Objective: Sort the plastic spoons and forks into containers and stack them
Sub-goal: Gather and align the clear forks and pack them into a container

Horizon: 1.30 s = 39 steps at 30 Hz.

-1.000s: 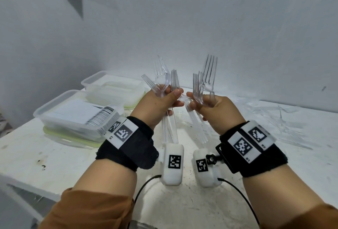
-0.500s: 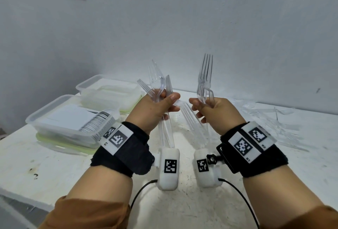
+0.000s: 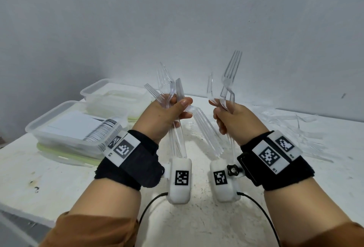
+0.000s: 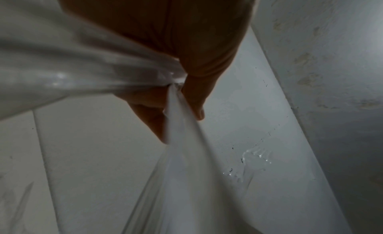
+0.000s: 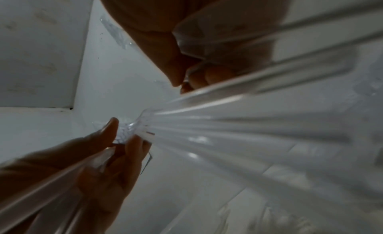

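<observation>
Both hands are raised above the white table (image 3: pixel 197 217), each gripping clear plastic forks. My left hand (image 3: pixel 167 112) holds a bunch of several forks (image 3: pixel 164 87) with tines up; some of their handles (image 3: pixel 206 132) splay down to the right. My right hand (image 3: pixel 232 116) grips a few forks (image 3: pixel 230 75) upright, tines toward the wall. In the left wrist view the fingers (image 4: pixel 157 118) clamp blurred clear handles (image 4: pixel 180 139). The right wrist view shows my right fingers (image 5: pixel 207 77) round handles (image 5: pixel 248 126), with the left hand (image 5: pixel 107 149) lower left.
Two clear plastic containers stand at the left: a near one (image 3: pixel 45 120) holding stacked white cutlery on a green lid, and a far one (image 3: pixel 102 89) against the wall. More clear cutlery (image 3: pixel 291 126) lies scattered on the table at the right. Cables (image 3: pixel 149 207) run from the wrist cameras.
The hands have drawn apart; the right hand has carried its few forks away to the right of the left hand's bunch. The view has tilted up slightly.
</observation>
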Each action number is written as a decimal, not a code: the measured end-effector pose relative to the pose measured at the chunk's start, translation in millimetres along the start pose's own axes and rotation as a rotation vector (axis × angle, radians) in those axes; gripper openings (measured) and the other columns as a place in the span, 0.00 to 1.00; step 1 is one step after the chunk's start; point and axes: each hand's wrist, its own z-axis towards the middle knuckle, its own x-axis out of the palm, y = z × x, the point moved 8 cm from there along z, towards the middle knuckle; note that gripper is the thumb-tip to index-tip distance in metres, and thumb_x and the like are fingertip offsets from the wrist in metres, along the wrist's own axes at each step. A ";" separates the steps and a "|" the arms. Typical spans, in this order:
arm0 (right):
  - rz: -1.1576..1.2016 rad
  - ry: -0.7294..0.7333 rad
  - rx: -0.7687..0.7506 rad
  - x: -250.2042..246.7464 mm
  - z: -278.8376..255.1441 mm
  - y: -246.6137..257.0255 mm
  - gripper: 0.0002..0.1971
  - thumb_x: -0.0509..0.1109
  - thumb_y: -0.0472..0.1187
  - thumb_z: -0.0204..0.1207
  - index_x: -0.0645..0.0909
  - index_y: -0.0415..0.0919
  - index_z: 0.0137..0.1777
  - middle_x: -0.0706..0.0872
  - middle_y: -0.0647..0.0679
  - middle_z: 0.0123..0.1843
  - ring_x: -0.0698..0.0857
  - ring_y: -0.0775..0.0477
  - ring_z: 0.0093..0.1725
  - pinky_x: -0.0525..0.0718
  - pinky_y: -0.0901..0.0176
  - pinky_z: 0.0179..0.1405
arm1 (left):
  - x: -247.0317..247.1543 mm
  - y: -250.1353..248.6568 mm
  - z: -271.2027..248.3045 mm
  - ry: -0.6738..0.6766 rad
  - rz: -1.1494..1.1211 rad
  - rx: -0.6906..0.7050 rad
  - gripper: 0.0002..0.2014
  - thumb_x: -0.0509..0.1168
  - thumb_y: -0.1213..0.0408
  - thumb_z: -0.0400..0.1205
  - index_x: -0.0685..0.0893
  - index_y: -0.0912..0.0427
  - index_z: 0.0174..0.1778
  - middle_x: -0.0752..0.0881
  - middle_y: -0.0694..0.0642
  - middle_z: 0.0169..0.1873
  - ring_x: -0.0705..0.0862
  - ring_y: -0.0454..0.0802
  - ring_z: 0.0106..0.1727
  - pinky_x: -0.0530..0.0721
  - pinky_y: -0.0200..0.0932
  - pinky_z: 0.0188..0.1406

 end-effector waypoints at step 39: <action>-0.073 0.113 0.008 10.3 -0.5 2.9 0.11 0.61 0.47 0.82 0.75 0.48 0.61 0.74 0.54 0.36 0.73 0.54 0.32 0.73 0.59 0.35 | -0.9 2.3 1.1 0.000 -0.045 -0.004 0.09 0.69 0.58 0.73 0.81 0.56 0.47 0.88 0.47 0.42 0.87 0.44 0.35 0.75 0.31 0.26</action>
